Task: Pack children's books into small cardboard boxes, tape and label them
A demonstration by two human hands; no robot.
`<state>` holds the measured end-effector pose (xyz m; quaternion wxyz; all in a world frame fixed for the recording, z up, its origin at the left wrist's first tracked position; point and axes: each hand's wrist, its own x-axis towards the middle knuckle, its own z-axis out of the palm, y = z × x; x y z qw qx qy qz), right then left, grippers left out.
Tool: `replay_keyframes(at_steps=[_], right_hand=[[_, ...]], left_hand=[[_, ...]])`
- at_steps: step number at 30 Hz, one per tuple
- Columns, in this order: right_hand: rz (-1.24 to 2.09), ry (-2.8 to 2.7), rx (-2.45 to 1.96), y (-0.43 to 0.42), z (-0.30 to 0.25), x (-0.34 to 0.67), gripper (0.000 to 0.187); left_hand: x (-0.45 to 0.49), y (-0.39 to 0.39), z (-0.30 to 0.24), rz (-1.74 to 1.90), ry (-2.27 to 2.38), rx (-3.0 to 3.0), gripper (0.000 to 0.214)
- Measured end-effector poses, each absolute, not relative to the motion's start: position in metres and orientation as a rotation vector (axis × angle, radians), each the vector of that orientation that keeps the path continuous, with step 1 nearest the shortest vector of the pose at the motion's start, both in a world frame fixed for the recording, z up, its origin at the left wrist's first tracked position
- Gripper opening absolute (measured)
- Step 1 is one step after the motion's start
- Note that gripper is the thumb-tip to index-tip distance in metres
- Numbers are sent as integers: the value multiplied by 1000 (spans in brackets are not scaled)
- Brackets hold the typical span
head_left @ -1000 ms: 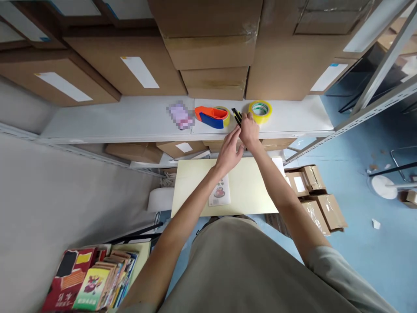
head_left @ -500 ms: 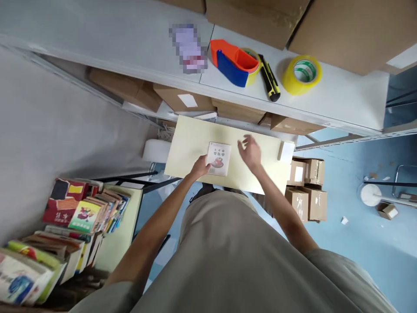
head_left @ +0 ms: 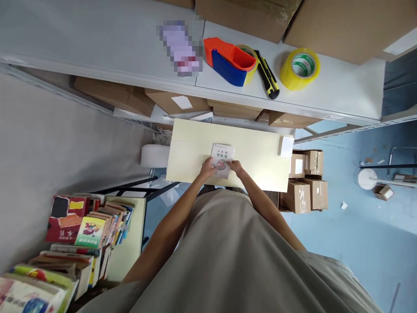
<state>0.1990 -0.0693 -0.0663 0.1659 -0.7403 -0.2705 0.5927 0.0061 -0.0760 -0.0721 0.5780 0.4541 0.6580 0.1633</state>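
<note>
And now both hands are on the booklet (head_left: 223,153)! A second ago the right hand (head_left: 236,167) was up at the shelf (head_left: 348,89) with the box cutter (head_left: 267,76), the left hand (head_left: 207,168) close by; half a second ago the left had reached the booklet's edge while the right hung over the table (head_left: 259,163), fingers loose and empty. Here, the right has come in to the opposite side, so the booklet is gripped at both edges, left fingers closed on one, right fingers on the other, the hands just apart with the printed cover between them. It sits over the table's near side, in front of the person's waist, slightly askew; whether it rests flat or is lifted a touch, the view cannot settle. Up on the shelf, the cutter lies let go between the tape dispenser (head_left: 230,71) and the yellow tape roll (head_left: 287,74), with no hand near it. What does the change mean? By the look of it, tool work is set aside and the handling is all about the booklet, with a two-sided hold that should give good control.
</note>
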Motion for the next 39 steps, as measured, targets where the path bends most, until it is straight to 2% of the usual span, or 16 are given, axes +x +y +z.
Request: replay_keyframes(at_steps=[5, 9, 12, 15, 17, 21, 27, 31, 34, 36, 39], right_hand=[[1636, -656, -1923, -77, -41, 217, 34], [1607, -714, -1730, -78, 5, 246, 51], [1571, -786, -1523, -75, 48, 267, 61], [1519, -815, -1426, -69, 89, 279, 63], [1479, -828, -1391, -64, 109, 283, 63], [1371, -867, -1377, -53, 123, 282, 63], [940, -940, -1658, -51, 118, 251, 83], [1126, -991, -1526, -52, 129, 206, 79], [1183, -991, -1509, -50, 141, 185, 65], [1126, -976, -1557, -47, 146, 186, 59], [1105, -994, -1534, -42, 148, 201, 68]], left_hand=[[15, -69, -61, 327, 1504, 951, 69], [13, -52, -40, 389, 1504, 909, 78], [10, -37, -10, 481, 1326, 860, 79], [12, -23, 30, 609, 1007, 790, 80], [16, -14, 58, 682, 954, 825, 76], [24, -1, 102, 824, 1124, 1102, 68], [30, -9, 130, 1009, 1311, 1442, 61], [40, -26, 129, 936, 1451, 1643, 41], [51, -44, 127, 807, 1431, 1795, 21], [53, -56, 126, 775, 1307, 1833, 36], [42, -62, 124, 834, 1066, 1649, 57]])
